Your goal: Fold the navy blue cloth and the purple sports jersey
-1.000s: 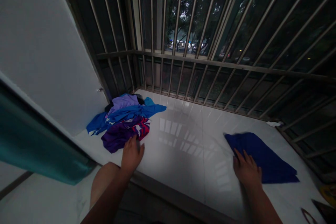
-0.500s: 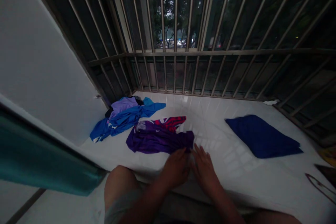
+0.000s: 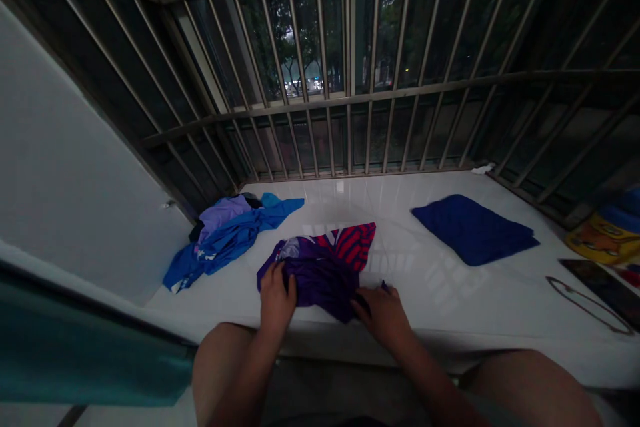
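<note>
A purple garment with a red-and-navy striped part (image 3: 325, 267) lies crumpled on the white tiled ledge (image 3: 440, 293) right in front of me. My left hand (image 3: 277, 296) grips its left near edge with curled fingers. My right hand (image 3: 381, 310) pinches its right near corner against the ledge. Both my bare knees show below the ledge.
A heap of blue and lilac clothes (image 3: 227, 233) lies at the left back corner. A folded dark blue cloth (image 3: 473, 229) rests to the right. Metal window bars (image 3: 350, 80) fence the ledge. A dark flat object and cord (image 3: 595, 290) and a yellow item (image 3: 597, 240) sit far right.
The purple garment was dragged from the heap to the middle front. My right hand left the dark blue cloth and both hands now hold the purple garment's near edge, set apart.
</note>
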Tool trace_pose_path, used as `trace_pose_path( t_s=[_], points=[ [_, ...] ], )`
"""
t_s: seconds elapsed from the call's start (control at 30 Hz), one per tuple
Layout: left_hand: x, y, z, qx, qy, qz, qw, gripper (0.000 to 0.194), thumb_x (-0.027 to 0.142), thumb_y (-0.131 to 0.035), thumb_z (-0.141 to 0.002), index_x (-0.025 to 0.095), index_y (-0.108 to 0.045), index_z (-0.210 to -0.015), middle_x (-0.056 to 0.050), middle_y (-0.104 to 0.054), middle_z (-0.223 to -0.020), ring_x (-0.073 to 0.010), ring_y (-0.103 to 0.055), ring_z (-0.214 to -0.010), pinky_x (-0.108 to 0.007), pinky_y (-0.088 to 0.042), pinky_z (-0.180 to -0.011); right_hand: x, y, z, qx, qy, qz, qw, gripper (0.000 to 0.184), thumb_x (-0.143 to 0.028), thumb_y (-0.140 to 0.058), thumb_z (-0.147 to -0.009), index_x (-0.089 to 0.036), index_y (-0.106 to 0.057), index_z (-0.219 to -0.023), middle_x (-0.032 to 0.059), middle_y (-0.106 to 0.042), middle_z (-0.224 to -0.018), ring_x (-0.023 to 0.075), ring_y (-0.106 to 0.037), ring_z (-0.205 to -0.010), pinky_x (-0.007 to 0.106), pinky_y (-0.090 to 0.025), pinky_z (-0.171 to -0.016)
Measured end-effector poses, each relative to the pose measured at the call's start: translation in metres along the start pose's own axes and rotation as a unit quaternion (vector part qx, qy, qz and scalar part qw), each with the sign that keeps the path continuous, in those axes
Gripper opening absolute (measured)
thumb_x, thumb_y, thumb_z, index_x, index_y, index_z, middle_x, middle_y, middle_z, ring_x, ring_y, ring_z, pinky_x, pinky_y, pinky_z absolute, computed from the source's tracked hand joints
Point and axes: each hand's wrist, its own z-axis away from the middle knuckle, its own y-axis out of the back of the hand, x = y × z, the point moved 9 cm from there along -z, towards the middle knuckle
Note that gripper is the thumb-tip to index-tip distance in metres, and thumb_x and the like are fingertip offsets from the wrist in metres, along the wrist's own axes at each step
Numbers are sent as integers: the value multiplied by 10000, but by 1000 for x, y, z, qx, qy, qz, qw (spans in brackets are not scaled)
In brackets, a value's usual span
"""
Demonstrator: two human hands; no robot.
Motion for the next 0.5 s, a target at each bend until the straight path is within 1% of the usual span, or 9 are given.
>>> trace_pose_path(
  t_s=[0.07,0.13,0.2,0.23,0.3,0.33,0.4,0.43,0.5],
  points=[
    [-31,0,-24,-22,63,-58,996,586,424,-553,-1052,20,-591,-1475,-304,-624,-1498,-433,-565,-1441,-589,-455,-1217,-13,-6,12,-49,32,-28,998,306,-464,-578,-1097,-261,-756,-1242,79,-839,-1167,286,-759,-1104,507,-372,-1148],
    [-57,-7,-44,-81,114,-84,987,707,506,-639,-1004,29,-558,-1520,-301,-643,-1488,-458,-579,-1421,-587,-471,-1183,-27,-10,25,-85,57,-39,994,278,-489,-617,-1077,-278,-768,-1176,51,-843,-1070,266,-768,-1036,488,-374,-1133],
    [-72,-17,-57,-134,143,-70,978,720,518,-716,-944,83,-587,-1504,-275,-682,-1451,-464,-619,-1372,-573,-504,-1117,-38,-9,31,-88,56,-31,994,260,-482,-614,-1081,-279,-776,-1073,40,-832,-1005,261,-761,-994,487,-383,-1107],
    [-76,-20,-62,-152,146,-54,976,668,494,-737,-924,112,-627,-1461,-258,-708,-1416,-455,-647,-1334,-553,-520,-1080,-41,-5,29,-69,45,-20,996,269,-462,-596,-1092,-271,-774,-1025,45,-825,-996,267,-752,-1001,494,-385,-1101],
    [-75,-27,-66,-173,130,-14,976,475,432,-731,-916,165,-714,-1308,-198,-776,-1293,-403,-715,-1219,-487,-543,-1009,-45,8,15,-12,16,8,1000,299,-409,-544,-1114,-259,-769,-985,72,-814,-1028,294,-724,-1068,512,-392,-1096],
    [-71,-30,-65,-180,116,5,977,363,412,-712,-925,190,-743,-1210,-157,-804,-1201,-366,-743,-1142,-452,-548,-978,-47,13,3,18,5,19,1000,295,-390,-526,-1118,-258,-773,-1027,90,-808,-1078,311,-706,-1114,517,-400,-1096],
    [-59,-34,-59,-187,86,39,978,213,409,-672,-946,225,-745,-1023,-84,-811,-1021,-302,-759,-998,-405,-549,-942,-53,18,-29,56,-2,28,998,296,-381,-510,-1118,-252,-764,-1200,129,-779,-1238,344,-662,-1227,520,-418,-1110],
    [-53,-35,-55,-186,74,53,978,197,419,-660,-949,232,-726,-956,-66,-795,-963,-285,-751,-956,-395,-547,-935,-56,16,-48,61,-3,23,998,327,-397,-525,-1110,-242,-732,-1312,149,-746,-1337,358,-632,-1292,519,-423,-1128],
    [-42,-33,-45,-174,56,72,981,198,430,-661,-926,239,-674,-876,-59,-758,-924,-274,-729,-942,-388,-549,-928,-60,6,-84,46,-16,0,999,496,-439,-625,-1062,-198,-625,-1494,200,-647,-1504,394,-556,-1409,534,-412,-1173]
  ],
)
